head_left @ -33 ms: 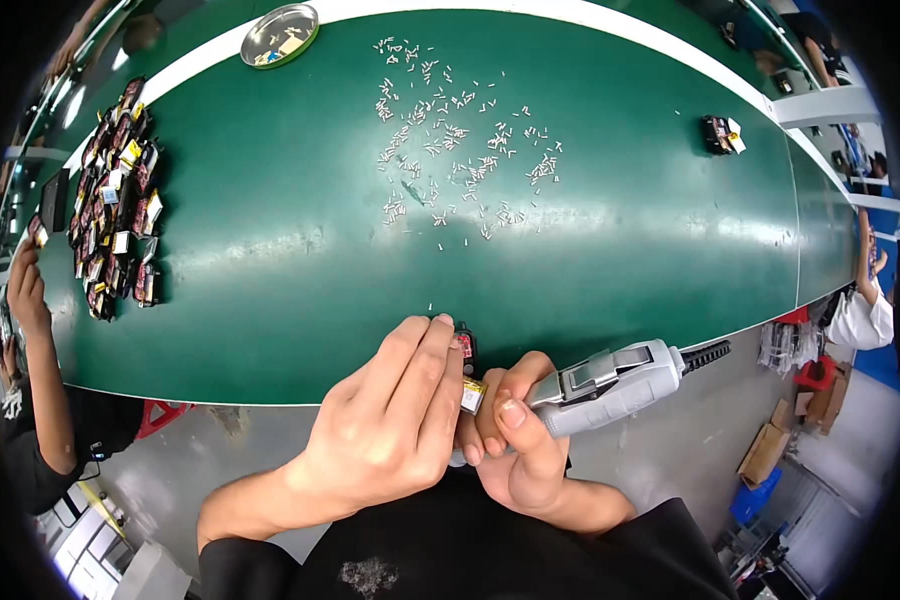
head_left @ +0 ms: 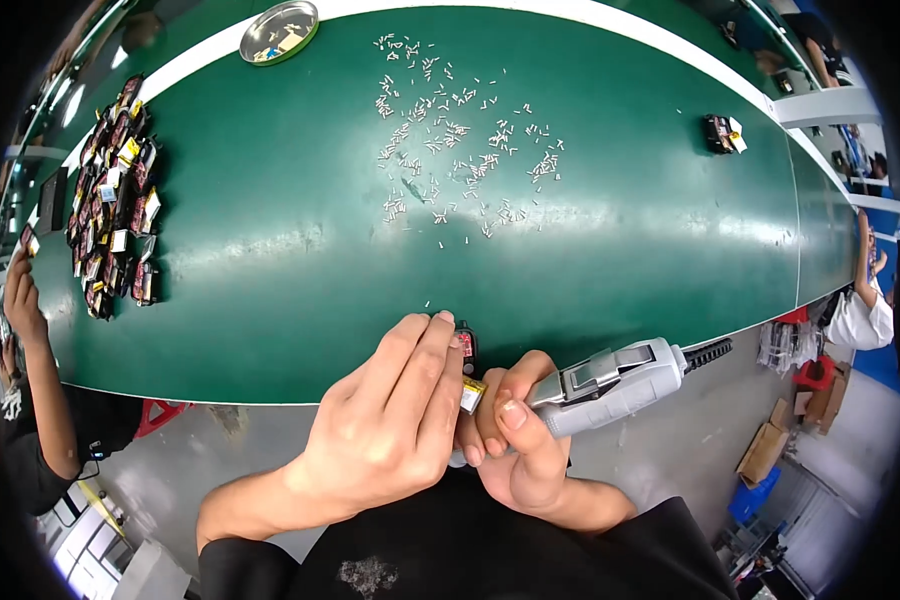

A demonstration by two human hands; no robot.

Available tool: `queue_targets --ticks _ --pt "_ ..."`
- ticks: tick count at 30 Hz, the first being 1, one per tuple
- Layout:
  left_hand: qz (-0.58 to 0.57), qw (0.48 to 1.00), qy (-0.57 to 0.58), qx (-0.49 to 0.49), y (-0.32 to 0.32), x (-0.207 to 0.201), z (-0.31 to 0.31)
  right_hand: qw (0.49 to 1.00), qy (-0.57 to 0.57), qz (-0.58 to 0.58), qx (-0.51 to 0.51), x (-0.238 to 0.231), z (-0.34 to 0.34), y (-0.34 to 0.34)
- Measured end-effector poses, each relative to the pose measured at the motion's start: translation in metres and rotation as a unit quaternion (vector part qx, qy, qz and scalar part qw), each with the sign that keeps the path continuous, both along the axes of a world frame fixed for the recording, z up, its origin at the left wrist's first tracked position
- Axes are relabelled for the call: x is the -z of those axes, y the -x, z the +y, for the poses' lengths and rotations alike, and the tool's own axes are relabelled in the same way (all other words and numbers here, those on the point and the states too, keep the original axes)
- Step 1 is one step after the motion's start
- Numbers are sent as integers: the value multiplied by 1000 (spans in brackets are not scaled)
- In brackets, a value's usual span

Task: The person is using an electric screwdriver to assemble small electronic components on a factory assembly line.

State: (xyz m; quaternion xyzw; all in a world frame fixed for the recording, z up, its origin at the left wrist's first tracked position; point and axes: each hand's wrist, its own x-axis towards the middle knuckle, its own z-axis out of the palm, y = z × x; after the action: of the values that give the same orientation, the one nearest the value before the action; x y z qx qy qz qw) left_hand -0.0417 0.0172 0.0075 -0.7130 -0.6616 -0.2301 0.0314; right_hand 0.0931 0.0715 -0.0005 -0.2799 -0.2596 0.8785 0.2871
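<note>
At the front edge of the table, my left hand (head_left: 385,405) closes over a small black device (head_left: 467,340) with a red part, its long fingers pressed together along one side. A small silver pouch battery with yellow tape (head_left: 472,394) shows between my two hands. My right hand (head_left: 520,430) is wrapped around the front end of a grey corded hand tool (head_left: 610,382) with a metal lever on top. Its tip is hidden by my fingers. A tiny white piece (head_left: 428,304) lies just beyond my left fingertips.
Many small white slivers (head_left: 450,135) are scattered over the green table (head_left: 290,270). Black devices with batteries (head_left: 115,200) are heaped at the left, and another device (head_left: 718,135) lies far right. A round metal dish (head_left: 280,32) stands far left. A co-worker's hand (head_left: 25,295) holds a device.
The co-worker's hand at the left has shifted slightly up and left with its device. The tiny white piece sits marginally farther from me. My hands look almost unmoved.
</note>
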Motion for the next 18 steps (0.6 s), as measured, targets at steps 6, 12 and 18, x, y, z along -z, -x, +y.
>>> queue_targets --ticks 6,12,18 --pt "-45 998 31 -10 -4 1 -6 980 -53 181 -58 -2 38 -16" --pt "-20 998 58 -14 -8 0 -13 950 -267 152 -53 -34 87 -1" --pt "-32 999 36 -11 -10 6 -11 943 -289 132 -99 -32 100 8"
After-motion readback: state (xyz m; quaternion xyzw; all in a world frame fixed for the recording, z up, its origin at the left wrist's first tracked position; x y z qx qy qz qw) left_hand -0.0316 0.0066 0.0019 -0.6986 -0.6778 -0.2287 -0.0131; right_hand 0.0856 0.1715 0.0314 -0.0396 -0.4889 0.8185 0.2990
